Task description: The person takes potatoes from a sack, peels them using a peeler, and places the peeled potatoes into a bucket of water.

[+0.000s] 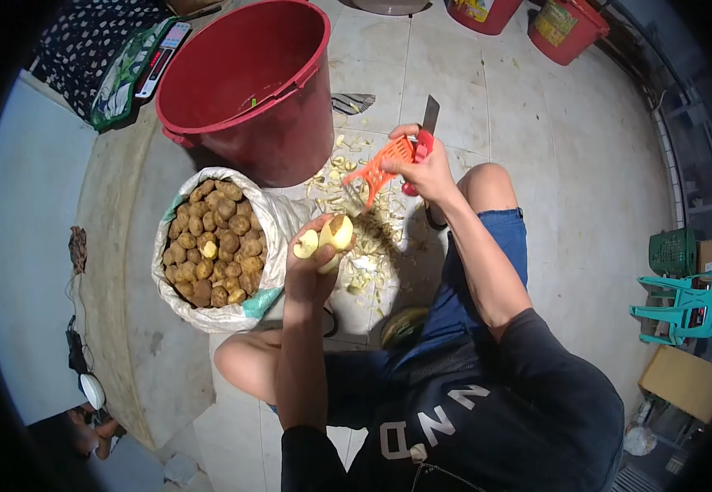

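My left hand (310, 272) is closed around a partly peeled potato (337, 233), which still has a brown patch of skin at its top. A smaller pale peeled piece (307, 243) sits in the same hand. My right hand (426, 170) grips an orange peeler (379, 168) whose head points down toward the potato, a little apart from it. In that same hand is a knife (431, 113) with a red handle, its blade pointing up and away. Peelings (385, 238) lie scattered on the tiles below both hands.
A white sack (278, 215) of unpeeled potatoes (218, 238) stands left of my left hand. Behind it rises a large red tub (270, 143). Further off are red buckets (565, 33), a turquoise stool (682, 305) and a green crate (672, 252). Part of another person (98, 430) shows at lower left.
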The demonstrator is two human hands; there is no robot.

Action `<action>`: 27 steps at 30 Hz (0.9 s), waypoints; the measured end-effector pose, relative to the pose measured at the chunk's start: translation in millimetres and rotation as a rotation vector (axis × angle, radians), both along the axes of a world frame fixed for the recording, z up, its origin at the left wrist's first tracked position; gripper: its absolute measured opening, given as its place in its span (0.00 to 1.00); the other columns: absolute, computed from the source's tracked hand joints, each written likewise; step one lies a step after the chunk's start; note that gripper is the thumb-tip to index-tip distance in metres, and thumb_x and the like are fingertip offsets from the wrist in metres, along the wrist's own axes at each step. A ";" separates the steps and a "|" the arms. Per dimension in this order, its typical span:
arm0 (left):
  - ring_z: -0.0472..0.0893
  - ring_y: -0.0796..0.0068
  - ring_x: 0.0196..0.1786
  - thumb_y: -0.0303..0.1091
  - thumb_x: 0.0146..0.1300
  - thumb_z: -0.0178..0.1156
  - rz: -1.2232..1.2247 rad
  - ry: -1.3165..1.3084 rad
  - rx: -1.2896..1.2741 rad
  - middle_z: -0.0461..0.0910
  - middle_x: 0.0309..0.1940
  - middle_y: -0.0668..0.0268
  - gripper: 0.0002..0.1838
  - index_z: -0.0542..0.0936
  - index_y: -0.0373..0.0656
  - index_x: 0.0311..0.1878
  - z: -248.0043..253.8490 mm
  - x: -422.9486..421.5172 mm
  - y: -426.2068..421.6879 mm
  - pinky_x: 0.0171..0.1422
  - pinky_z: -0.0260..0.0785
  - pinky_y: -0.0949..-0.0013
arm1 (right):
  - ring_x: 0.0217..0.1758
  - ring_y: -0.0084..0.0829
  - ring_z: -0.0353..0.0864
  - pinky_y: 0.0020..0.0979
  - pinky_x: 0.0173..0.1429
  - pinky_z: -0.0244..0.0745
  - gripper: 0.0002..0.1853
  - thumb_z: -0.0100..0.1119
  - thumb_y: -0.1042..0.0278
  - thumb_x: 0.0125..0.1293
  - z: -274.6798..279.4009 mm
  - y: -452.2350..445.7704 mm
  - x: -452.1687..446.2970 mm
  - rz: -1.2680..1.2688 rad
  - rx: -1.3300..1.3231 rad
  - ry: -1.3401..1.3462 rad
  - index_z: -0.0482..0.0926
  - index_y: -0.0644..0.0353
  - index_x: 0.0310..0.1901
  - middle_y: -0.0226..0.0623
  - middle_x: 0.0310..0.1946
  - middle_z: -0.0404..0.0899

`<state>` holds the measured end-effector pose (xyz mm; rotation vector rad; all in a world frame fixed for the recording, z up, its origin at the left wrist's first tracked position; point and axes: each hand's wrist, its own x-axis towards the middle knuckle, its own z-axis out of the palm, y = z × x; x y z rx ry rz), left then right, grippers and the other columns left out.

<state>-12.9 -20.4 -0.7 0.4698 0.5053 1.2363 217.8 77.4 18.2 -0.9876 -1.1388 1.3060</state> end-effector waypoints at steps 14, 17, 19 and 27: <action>0.82 0.68 0.47 0.18 0.42 0.73 -0.056 0.288 0.006 0.81 0.44 0.56 0.29 0.75 0.27 0.51 14.3 -6.5 2.6 0.56 0.75 0.67 | 0.34 0.16 0.74 0.22 0.41 0.71 0.25 0.80 0.71 0.49 -8.5 6.3 9.5 0.085 -0.006 -0.206 0.77 0.62 0.48 0.25 0.32 0.78; 0.82 0.71 0.46 0.18 0.41 0.75 -0.076 0.377 0.040 0.82 0.44 0.59 0.28 0.77 0.28 0.50 13.2 -5.8 2.3 0.54 0.76 0.69 | 0.34 0.16 0.75 0.22 0.40 0.72 0.24 0.79 0.72 0.49 11.8 -8.1 -2.4 0.219 0.069 -0.198 0.77 0.62 0.48 0.25 0.31 0.78; 0.82 0.72 0.45 0.18 0.41 0.75 -0.086 0.415 0.039 0.82 0.43 0.60 0.28 0.77 0.29 0.49 9.3 -4.8 1.4 0.53 0.76 0.70 | 0.34 0.15 0.75 0.22 0.40 0.72 0.23 0.78 0.74 0.50 19.1 -8.1 0.2 0.245 0.082 -0.451 0.77 0.63 0.47 0.25 0.32 0.78; 0.83 0.74 0.43 0.15 0.39 0.74 -0.101 0.630 0.127 0.83 0.40 0.61 0.27 0.79 0.32 0.48 13.7 -5.0 -0.4 0.50 0.77 0.72 | 0.32 0.15 0.72 0.21 0.38 0.70 0.23 0.78 0.72 0.50 1.0 -0.3 8.1 0.271 0.040 -0.361 0.78 0.63 0.47 0.23 0.30 0.77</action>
